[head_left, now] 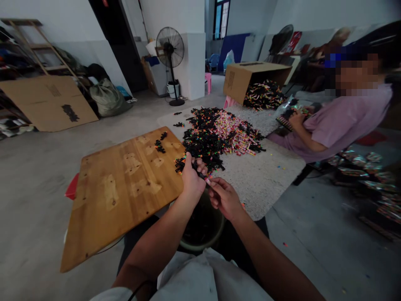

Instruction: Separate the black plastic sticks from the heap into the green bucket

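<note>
My left hand (193,177) is closed around a small black piece (200,174) in front of the heap. At its near end, the fingertips of my right hand (224,196) pinch a pink-and-white piece (207,181) that meets the black one. Just beyond my hands lies a heap of black pieces (202,140) with orange and green bits. Pink-and-white tubes (233,131) are piled on its right part. Below my hands, between my legs, is a round bucket (202,246) with dark contents.
A wooden board (125,179) at left bears a few black pieces. The speckled table (260,179) extends right. At the far end, a tipped cardboard box (239,81) spills more pieces. A person in a pink shirt (347,121) sits at right, near bagged packs (369,171).
</note>
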`<control>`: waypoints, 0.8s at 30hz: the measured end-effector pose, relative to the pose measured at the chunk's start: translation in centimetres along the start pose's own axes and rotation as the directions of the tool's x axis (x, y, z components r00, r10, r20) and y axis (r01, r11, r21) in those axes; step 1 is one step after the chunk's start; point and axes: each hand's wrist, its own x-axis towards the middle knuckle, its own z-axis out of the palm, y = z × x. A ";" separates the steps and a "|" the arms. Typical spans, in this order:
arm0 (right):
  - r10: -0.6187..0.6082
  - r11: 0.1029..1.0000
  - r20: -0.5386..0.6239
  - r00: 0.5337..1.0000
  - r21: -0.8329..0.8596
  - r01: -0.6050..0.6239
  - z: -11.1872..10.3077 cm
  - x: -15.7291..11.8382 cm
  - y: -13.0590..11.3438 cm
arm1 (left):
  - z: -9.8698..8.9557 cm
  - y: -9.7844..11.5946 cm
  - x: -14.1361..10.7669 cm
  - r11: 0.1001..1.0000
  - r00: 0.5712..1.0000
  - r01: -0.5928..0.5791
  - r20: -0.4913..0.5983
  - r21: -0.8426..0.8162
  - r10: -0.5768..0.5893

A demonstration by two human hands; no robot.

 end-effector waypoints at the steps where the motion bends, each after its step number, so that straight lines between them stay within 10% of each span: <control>1: 0.018 1.000 0.023 1.000 -0.011 -0.018 -0.2 0.0 -0.1 | -0.1 -0.1 0.1 1.000 1.000 -0.001 -0.014 -0.006 0.001; 8: 0.199 0.949 0.199 0.960 -0.284 -0.137 -4.7 1.2 0.7 | -2.6 -0.3 1.0 0.930 0.984 0.171 -0.010 0.324 -0.177; 12: 0.102 0.659 -0.031 0.994 -0.746 -0.091 -10.0 5.2 0.5 | -6.5 0.3 0.7 0.549 0.875 0.187 0.116 0.815 -0.471; 15: -0.074 0.405 -0.267 0.961 -0.889 -0.216 -13.5 10.0 -1.4 | -9.3 0.5 0.5 0.199 0.779 -0.016 0.137 0.980 -0.612; 24: -0.305 0.075 -0.271 0.913 -0.963 -0.260 -15.0 23.7 -4.2 | -8.4 -2.0 8.0 0.090 0.852 -0.473 0.481 0.876 -0.205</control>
